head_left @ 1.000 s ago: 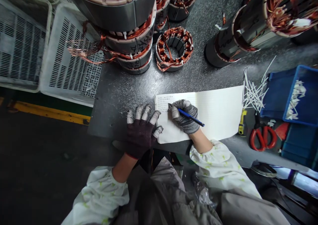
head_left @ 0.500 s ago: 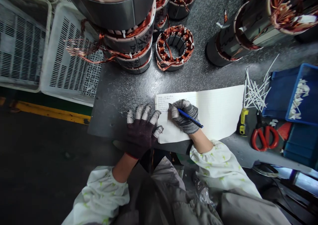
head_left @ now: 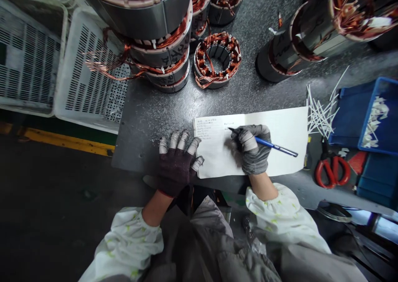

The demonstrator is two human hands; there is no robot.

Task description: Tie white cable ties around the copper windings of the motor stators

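An open notebook (head_left: pixel 217 161) lies on the dark worktop, with lines of handwriting on its left page. My right hand (head_left: pixel 255 149), in a grey glove, is closed around a blue pen (head_left: pixel 276 147). The pen's tip is on or just over the left page, beside a short second column of writing. My left hand (head_left: pixel 178 161) wears a dark glove with pale wrapped fingertips. It lies flat with fingers spread, its thumb and forefinger at the notebook's left edge.
Behind the notebook stands a copper-wound stator (head_left: pixel 217 60), with stator stacks at left (head_left: pixel 169 58) and right (head_left: pixel 286 45). Red-handled scissors (head_left: pixel 332 173), white ties (head_left: pixel 320 114) and a blue bin (head_left: pixel 351 118) sit at right. White plastic crates (head_left: pixel 77 79) stand at left.
My right hand has moved right across the left page with the pen, which now lies at a flatter angle. More handwriting is uncovered. My left hand has stayed in place.
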